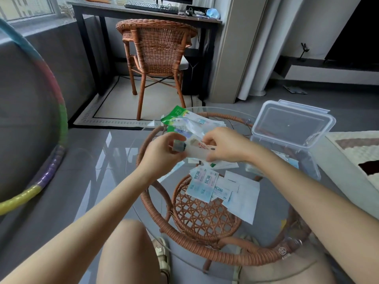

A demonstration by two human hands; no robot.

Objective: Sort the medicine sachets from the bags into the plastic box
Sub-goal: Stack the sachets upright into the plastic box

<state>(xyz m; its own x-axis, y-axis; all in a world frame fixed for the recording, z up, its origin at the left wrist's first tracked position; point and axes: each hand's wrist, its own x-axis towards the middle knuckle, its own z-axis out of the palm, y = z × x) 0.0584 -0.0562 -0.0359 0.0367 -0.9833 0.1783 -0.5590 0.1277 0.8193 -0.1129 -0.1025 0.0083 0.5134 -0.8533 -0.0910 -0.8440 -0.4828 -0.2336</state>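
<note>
While both hands are busy over the middle of the glass table (262,228), the sorting looks to be somewhere in its middle stretch, not near its end. The left hand (162,154) and the right hand (225,146) hold a small clear bag (196,149) between them above the table. The fingers (208,138) of each are curled and pinch its opposite ends, as if to open it or draw out what is inside. Printed sachets show through it, though how many I cannot tell. Toward the right edge of the table stands the plastic box (305,158), its hinged lid (293,124) thrown back and upright. Through the cloudy wall a few pale blue and white shapes appear to lie on its floor, so some of the work seems done. A good deal is left, however: a fan of loose sachets (203,184) lies spread on the glass between the hands and the near edge, outside the box. A heap of green-and-white bags (180,116) sits at the far edge, just beyond the hands, apparently not yet emptied. By my reckoning the bag in hand has to be emptied, the loose sachets gathered into the box, and the far heap gone through.
</note>
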